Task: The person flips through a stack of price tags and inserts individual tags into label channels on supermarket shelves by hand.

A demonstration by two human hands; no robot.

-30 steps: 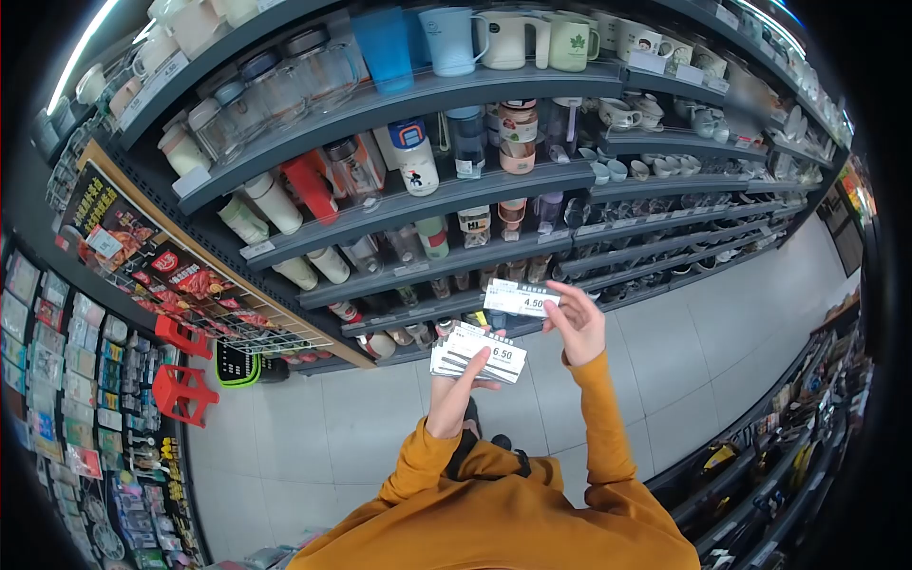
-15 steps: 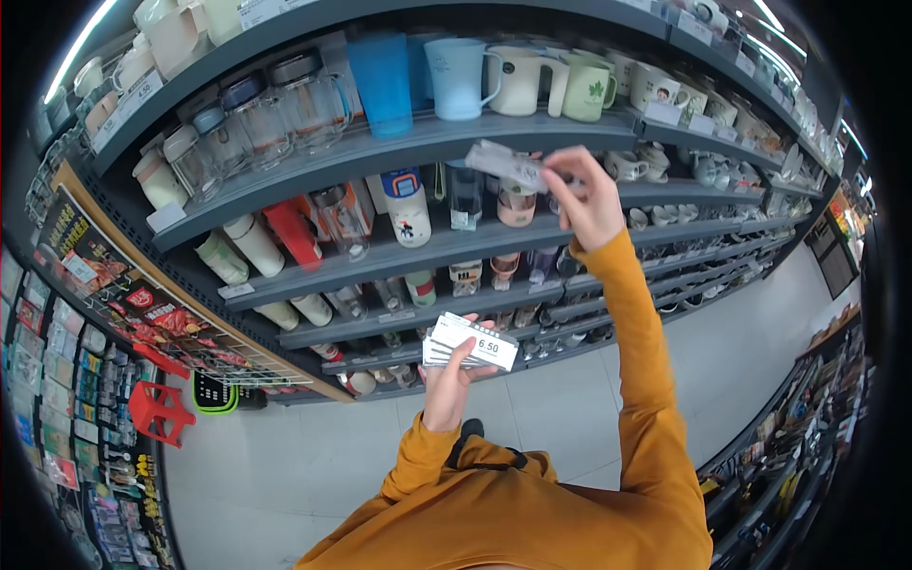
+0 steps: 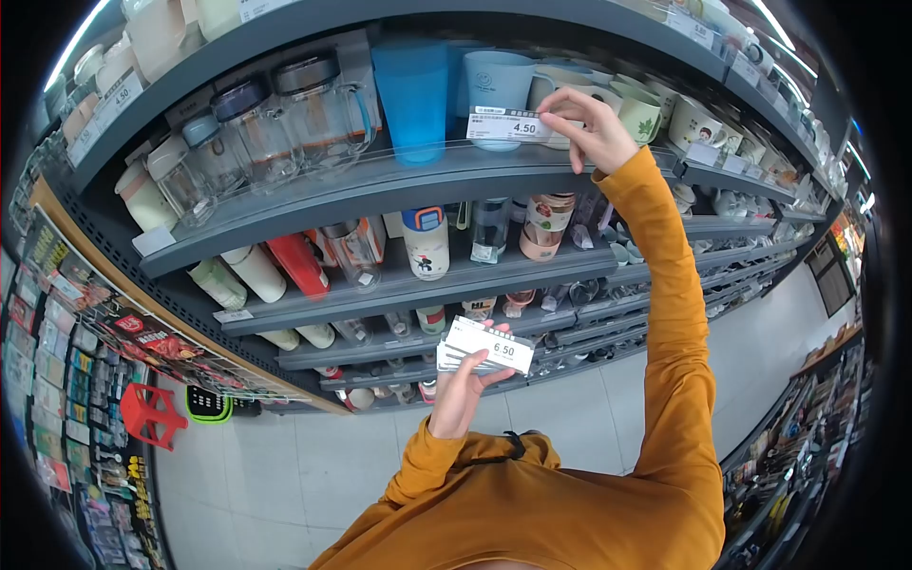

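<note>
Raised higher since the earlier frame, the right hand (image 3: 594, 131) now brings its tag (image 3: 502, 127) in front of the light blue mug (image 3: 496, 76) on the upper shelf (image 3: 456, 173). Thumb and fingers pinch the tag's right end; its 4.50 is readable, its small print is not. It covers the mug's lower part, and I cannot tell whether it touches the mug or the shelf.

Lower down, the left hand (image 3: 463, 394) grips a fanned stack (image 3: 494, 342) of tags, thumb on top, most of the fingers hidden beneath. The top one reads 6.50; those under it show only as edges, too overlapped to count.

Left of the light blue mug stands a blue cup (image 3: 410, 100). Right of it, the right hand partly blocks a cream mug (image 3: 573, 78); a green mug (image 3: 640, 109) stands beyond, its left side hidden.
</note>
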